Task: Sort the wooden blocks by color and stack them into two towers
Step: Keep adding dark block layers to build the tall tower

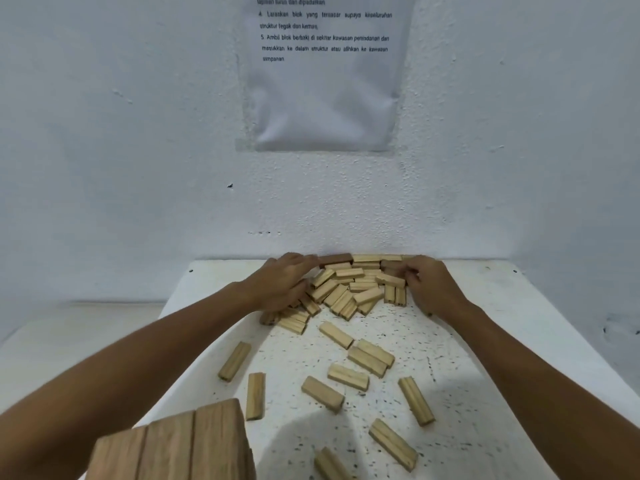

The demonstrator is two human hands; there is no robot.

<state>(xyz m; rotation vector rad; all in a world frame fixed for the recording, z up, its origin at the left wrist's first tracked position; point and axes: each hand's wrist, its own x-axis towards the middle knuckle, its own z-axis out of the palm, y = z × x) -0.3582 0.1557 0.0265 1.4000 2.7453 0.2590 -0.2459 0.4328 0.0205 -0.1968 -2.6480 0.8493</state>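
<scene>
Wooden blocks [353, 285] heaped crisscross between left hand [280, 285], right hand [433, 285].

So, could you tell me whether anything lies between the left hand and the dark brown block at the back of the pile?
Nothing visible does. The left hand rests on the pile, its fingertips right beside the dark brown block, which lies uncovered against the wall.

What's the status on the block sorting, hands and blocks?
Left hand resting on the pile, right hand pinching a block at its edge. One tower begun near left. Brown blocks by the wall; loose light blocks scattered between.
</scene>
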